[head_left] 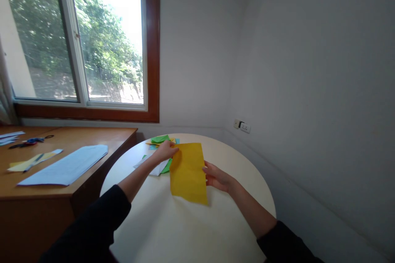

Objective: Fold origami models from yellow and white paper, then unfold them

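Observation:
A yellow sheet of paper (187,174) is held up over the round white table (173,234), its lower edge slightly wavy. My left hand (166,151) pinches it at the upper left edge. My right hand (218,176) grips the right edge near mid-height, with the fingers partly behind the sheet. Just beyond my left hand lies a small pile of green, yellow and light blue papers (159,139). White and green folded papers (158,168) rest under my left wrist, partly hidden by it.
To the left stands a brown wooden desk (123,135). On it lie a large white sheet stack (69,166), a pen (33,162) on yellowish paper, and dark scissors-like tools (29,142). A wall socket (245,127) sits behind the table, and a window (108,41) is at the left.

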`<state>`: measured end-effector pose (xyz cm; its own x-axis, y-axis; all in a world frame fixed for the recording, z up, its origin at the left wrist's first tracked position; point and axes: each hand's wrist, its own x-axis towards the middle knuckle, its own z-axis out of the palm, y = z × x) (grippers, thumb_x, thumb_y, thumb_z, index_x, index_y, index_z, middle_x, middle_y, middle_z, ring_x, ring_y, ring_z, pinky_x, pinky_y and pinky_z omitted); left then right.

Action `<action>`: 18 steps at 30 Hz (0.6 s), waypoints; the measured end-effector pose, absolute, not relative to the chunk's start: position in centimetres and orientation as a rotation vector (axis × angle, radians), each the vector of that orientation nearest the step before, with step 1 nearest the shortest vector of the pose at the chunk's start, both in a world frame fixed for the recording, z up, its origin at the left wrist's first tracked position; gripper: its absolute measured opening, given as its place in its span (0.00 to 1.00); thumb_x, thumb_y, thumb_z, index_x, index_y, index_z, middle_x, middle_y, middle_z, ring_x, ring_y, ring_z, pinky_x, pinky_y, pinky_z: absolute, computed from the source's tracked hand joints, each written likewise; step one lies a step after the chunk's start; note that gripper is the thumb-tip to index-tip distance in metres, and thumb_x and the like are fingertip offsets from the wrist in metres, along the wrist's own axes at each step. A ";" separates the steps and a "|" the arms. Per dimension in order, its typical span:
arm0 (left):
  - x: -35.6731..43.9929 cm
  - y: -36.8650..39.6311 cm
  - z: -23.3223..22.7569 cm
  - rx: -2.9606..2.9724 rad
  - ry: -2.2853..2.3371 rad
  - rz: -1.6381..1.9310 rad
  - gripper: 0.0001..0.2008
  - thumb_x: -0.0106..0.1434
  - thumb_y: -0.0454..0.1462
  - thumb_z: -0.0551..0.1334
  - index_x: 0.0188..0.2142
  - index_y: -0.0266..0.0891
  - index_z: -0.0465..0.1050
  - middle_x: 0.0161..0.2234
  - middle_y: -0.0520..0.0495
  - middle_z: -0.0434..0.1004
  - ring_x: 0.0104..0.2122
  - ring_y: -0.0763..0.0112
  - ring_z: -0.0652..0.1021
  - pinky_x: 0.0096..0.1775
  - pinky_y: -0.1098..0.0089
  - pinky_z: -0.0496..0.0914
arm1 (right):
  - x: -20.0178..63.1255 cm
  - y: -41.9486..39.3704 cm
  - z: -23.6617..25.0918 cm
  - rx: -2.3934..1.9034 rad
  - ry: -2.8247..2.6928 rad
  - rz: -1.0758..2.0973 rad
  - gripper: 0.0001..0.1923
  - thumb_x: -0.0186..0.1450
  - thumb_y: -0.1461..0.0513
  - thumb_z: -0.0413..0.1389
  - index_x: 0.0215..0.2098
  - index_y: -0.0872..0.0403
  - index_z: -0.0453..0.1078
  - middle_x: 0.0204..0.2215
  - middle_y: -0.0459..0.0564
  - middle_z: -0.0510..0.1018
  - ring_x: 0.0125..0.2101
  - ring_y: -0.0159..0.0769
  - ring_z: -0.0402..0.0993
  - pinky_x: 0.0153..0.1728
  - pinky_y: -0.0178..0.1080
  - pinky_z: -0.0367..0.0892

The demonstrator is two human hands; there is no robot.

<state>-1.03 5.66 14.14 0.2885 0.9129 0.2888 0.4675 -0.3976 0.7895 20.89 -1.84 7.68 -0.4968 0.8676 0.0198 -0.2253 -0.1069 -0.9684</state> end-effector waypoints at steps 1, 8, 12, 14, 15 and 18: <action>-0.9 5.8 14.4 1.973 1.218 0.968 0.08 0.44 0.34 0.56 0.13 0.38 0.60 0.11 0.55 0.59 0.15 0.76 0.64 0.19 0.74 0.55 | 20.7 -1.7 7.5 -0.775 -1.335 1.718 0.28 0.54 0.56 0.61 0.52 0.49 0.61 0.48 0.54 0.71 0.42 0.40 0.72 0.42 0.42 0.66; -1.1 6.6 14.7 1.834 1.115 0.883 0.07 0.45 0.37 0.61 0.18 0.36 0.66 0.16 0.52 0.65 0.20 0.74 0.68 0.23 0.73 0.62 | 20.4 -1.1 5.9 -0.847 -1.183 1.679 0.19 0.53 0.61 0.62 0.42 0.58 0.69 0.39 0.56 0.77 0.39 0.41 0.75 0.48 0.47 0.64; -1.8 6.1 12.6 1.577 0.986 1.038 0.17 0.46 0.44 0.65 0.33 0.38 0.69 0.32 0.47 0.73 0.32 0.68 0.73 0.31 0.72 0.66 | 20.2 -1.2 5.6 -0.801 -1.140 1.659 0.19 0.53 0.61 0.61 0.42 0.57 0.69 0.40 0.55 0.77 0.41 0.42 0.74 0.48 0.48 0.64; -2.0 5.5 10.9 1.410 0.920 0.958 0.23 0.48 0.48 0.64 0.40 0.40 0.67 0.37 0.45 0.73 0.34 0.67 0.74 0.34 0.69 0.68 | 20.1 -1.3 5.2 -0.766 -1.102 1.645 0.19 0.53 0.60 0.61 0.42 0.56 0.68 0.41 0.55 0.77 0.43 0.42 0.73 0.49 0.48 0.63; -2.0 5.3 10.0 1.348 0.871 0.909 0.24 0.49 0.50 0.63 0.42 0.40 0.66 0.37 0.44 0.73 0.34 0.67 0.75 0.34 0.68 0.68 | 20.1 -1.2 4.9 -0.751 -1.082 1.639 0.19 0.53 0.61 0.61 0.42 0.56 0.68 0.41 0.55 0.77 0.44 0.43 0.73 0.49 0.47 0.63; -1.6 4.6 7.6 1.281 0.739 0.823 0.24 0.50 0.51 0.62 0.41 0.38 0.68 0.34 0.44 0.74 0.30 0.68 0.75 0.33 0.68 0.68 | 19.8 -1.1 3.5 -0.716 -1.026 1.632 0.20 0.53 0.61 0.61 0.43 0.56 0.67 0.42 0.55 0.76 0.46 0.43 0.71 0.50 0.48 0.62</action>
<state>-1.58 4.62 7.58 0.5212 0.8532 -0.0211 -0.1119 0.0928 0.9894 19.84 -1.12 3.47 -0.2892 0.9566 0.0359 -0.4474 -0.1019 -0.8885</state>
